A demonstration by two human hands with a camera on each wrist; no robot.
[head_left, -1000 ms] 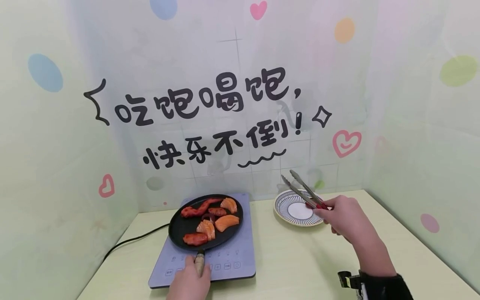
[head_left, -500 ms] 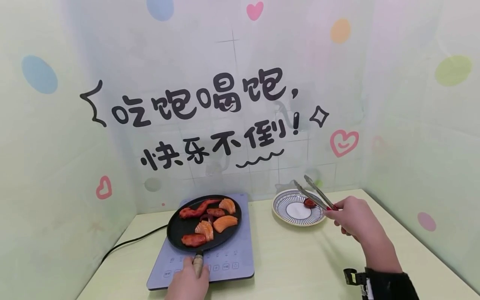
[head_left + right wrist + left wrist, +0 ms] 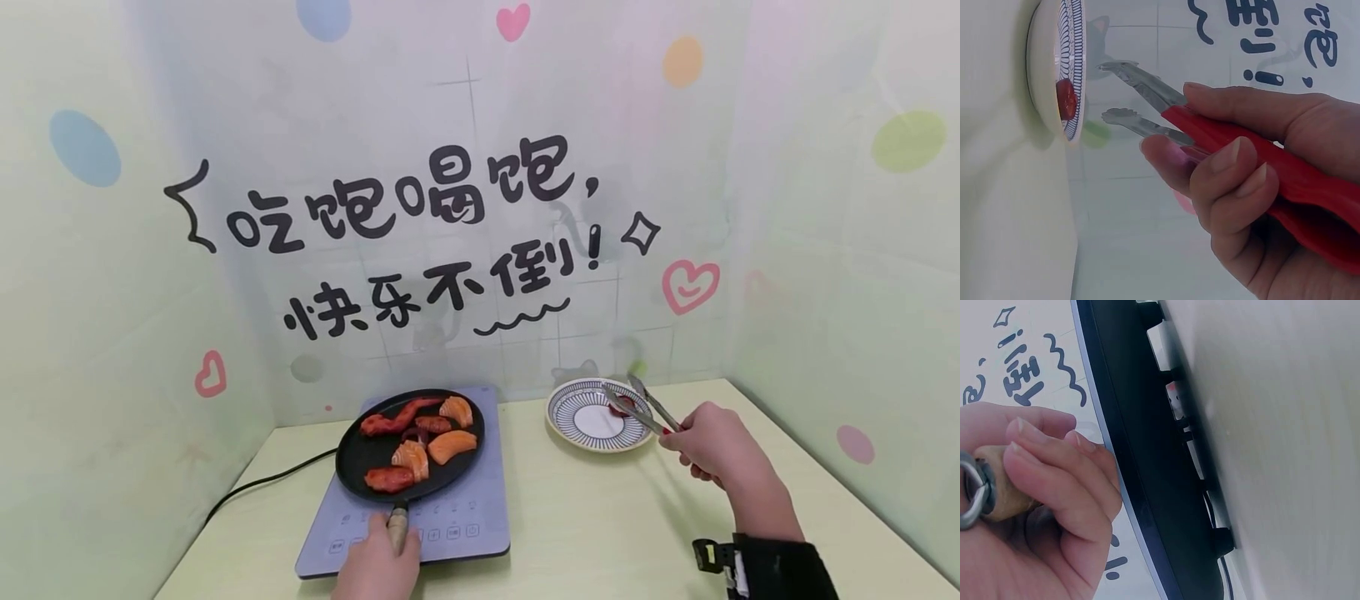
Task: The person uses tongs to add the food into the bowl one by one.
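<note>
My left hand grips the wooden handle of a round black frying pan. Orange salmon-like slices and reddish meat pieces lie in the pan. With curled fingers, my right hand holds metal tongs with red grips. Their scalloped tips are apart and have nothing between them; they overlap the right side of a white plate with blue lines in the head view. A dark red piece of food sits inside the plate, near its rim.
Beneath the pan is a lilac induction cooktop, its touch buttons toward the front. A black cord runs from it to the left. Printed walls enclose the pale table at the back and sides.
My right hand and the tongs have moved right and slightly down, and the tips have come lower over the plate. The dark red piece now shows on the plate. My left hand stays on the handle.
</note>
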